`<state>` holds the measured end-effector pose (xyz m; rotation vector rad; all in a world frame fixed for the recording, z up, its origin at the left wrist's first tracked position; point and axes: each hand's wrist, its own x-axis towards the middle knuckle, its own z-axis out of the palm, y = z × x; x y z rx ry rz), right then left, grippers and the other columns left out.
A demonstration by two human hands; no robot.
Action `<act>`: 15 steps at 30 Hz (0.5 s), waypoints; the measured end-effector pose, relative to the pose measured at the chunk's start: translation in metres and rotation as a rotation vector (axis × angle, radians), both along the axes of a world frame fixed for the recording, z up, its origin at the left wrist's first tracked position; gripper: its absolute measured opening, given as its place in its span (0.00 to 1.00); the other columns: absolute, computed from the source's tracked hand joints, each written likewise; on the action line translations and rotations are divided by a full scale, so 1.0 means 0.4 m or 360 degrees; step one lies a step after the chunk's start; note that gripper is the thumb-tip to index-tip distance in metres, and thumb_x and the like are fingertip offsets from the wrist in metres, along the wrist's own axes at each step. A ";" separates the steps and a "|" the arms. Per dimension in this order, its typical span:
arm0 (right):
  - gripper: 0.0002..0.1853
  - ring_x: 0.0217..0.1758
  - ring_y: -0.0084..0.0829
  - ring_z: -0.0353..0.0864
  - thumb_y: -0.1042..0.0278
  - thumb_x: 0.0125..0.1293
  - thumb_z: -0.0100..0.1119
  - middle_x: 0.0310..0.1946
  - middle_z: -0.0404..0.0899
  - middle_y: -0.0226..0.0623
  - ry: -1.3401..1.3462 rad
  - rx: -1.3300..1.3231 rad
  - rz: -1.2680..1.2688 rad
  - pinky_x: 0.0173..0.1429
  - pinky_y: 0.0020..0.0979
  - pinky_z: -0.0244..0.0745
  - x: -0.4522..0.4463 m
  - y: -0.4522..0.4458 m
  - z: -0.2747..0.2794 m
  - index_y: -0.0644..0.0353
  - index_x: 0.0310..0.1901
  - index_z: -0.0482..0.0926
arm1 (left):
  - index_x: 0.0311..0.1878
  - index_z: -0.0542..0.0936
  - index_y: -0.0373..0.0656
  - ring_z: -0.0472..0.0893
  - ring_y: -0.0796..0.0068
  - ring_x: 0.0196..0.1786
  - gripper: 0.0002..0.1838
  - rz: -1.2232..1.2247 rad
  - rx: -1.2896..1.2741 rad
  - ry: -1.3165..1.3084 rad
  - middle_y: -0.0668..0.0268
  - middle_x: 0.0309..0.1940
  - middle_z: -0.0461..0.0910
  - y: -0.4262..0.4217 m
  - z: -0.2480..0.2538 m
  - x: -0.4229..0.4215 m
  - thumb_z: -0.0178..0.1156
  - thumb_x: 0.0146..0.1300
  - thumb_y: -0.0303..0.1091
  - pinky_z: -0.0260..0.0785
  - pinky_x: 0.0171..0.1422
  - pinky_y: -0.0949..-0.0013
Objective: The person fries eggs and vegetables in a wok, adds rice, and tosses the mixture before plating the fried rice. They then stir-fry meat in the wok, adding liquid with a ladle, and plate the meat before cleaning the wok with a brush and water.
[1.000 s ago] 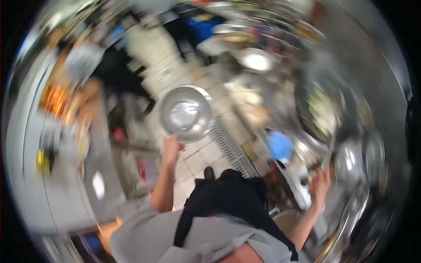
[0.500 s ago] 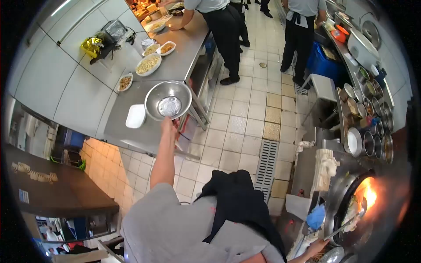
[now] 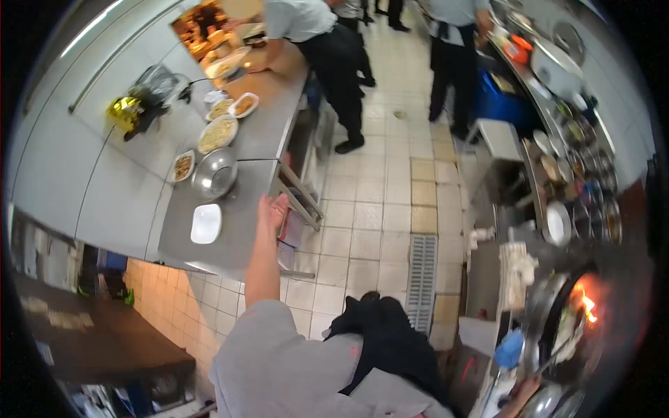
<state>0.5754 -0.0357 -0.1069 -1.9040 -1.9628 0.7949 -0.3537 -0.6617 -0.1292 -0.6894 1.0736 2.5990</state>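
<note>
Head view: my left hand [image 3: 272,211] is empty, fingers loosely open, near the edge of the steel counter [image 3: 240,233]. The metal bowl [image 3: 214,174] sits on that counter, apart from my hand, between a white dish [image 3: 206,223] and an oval plate of pale food [image 3: 217,134]. My right hand [image 3: 523,397], low at the right, is closed round the handle of a ladle [image 3: 548,364] that reaches into the wok [image 3: 551,317], where flames [image 3: 589,306] rise beside the food; a bundled blue cloth [image 3: 509,348] lies just beside the wok
</note>
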 end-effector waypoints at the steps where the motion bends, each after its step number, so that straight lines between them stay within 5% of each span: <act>1: 0.17 0.31 0.33 0.79 0.64 0.69 0.53 0.36 0.79 0.42 0.0347 -0.0106 -0.0075 0.31 0.33 0.75 0.000 -0.003 0.017 0.63 0.55 0.70 | 0.69 0.54 0.35 0.79 0.52 0.52 0.34 -0.0053 -0.0187 -0.0094 0.39 0.56 0.71 0.075 -0.013 0.062 0.49 0.72 0.51 0.78 0.53 0.59; 3: 0.17 0.28 0.24 0.76 0.66 0.69 0.56 0.32 0.76 0.34 0.1231 -0.0177 -0.0334 0.26 0.26 0.72 -0.238 -0.169 0.262 0.62 0.56 0.68 | 0.74 0.47 0.40 0.69 0.48 0.63 0.39 -0.0465 -0.0004 -0.0035 0.43 0.61 0.63 0.051 -0.208 0.108 0.54 0.69 0.43 0.68 0.67 0.53; 4: 0.26 0.34 0.27 0.79 0.68 0.70 0.56 0.38 0.78 0.37 0.1474 -0.0008 -0.0644 0.31 0.25 0.74 -0.386 -0.251 0.383 0.62 0.67 0.61 | 0.74 0.49 0.41 0.69 0.49 0.63 0.39 -0.0514 -0.0267 -0.0081 0.45 0.63 0.61 0.080 -0.227 0.168 0.56 0.68 0.46 0.67 0.68 0.53; 6: 0.31 0.38 0.25 0.79 0.70 0.71 0.54 0.40 0.78 0.35 0.1698 0.0089 -0.0727 0.33 0.22 0.74 -0.390 -0.308 0.469 0.58 0.72 0.57 | 0.75 0.51 0.45 0.72 0.54 0.60 0.42 -0.0656 -0.0619 -0.0272 0.47 0.59 0.66 0.157 -0.236 0.282 0.58 0.65 0.51 0.70 0.64 0.55; 8: 0.28 0.22 0.15 0.72 0.68 0.71 0.54 0.27 0.75 0.26 0.1518 0.0094 -0.0884 0.18 0.18 0.65 -0.422 -0.388 0.593 0.57 0.71 0.60 | 0.72 0.56 0.44 0.78 0.53 0.53 0.38 -0.0960 -0.1001 -0.0327 0.45 0.52 0.73 0.281 -0.175 0.407 0.57 0.66 0.50 0.74 0.59 0.56; 12: 0.28 0.09 0.19 0.64 0.70 0.70 0.53 0.19 0.71 0.27 0.2064 0.0010 -0.0814 0.08 0.21 0.58 -0.390 -0.434 0.581 0.55 0.71 0.60 | 0.66 0.63 0.41 0.82 0.58 0.44 0.30 -0.1698 -0.1164 0.0012 0.46 0.46 0.77 0.544 -0.168 0.626 0.58 0.67 0.44 0.78 0.48 0.60; 15: 0.22 0.11 0.19 0.65 0.72 0.69 0.51 0.19 0.69 0.27 0.2159 -0.0272 -0.1005 0.09 0.23 0.57 -0.346 -0.399 0.496 0.58 0.64 0.65 | 0.64 0.65 0.39 0.82 0.67 0.40 0.24 -0.2276 -0.1030 0.0563 0.54 0.42 0.79 0.834 -0.109 0.858 0.57 0.68 0.34 0.76 0.38 0.70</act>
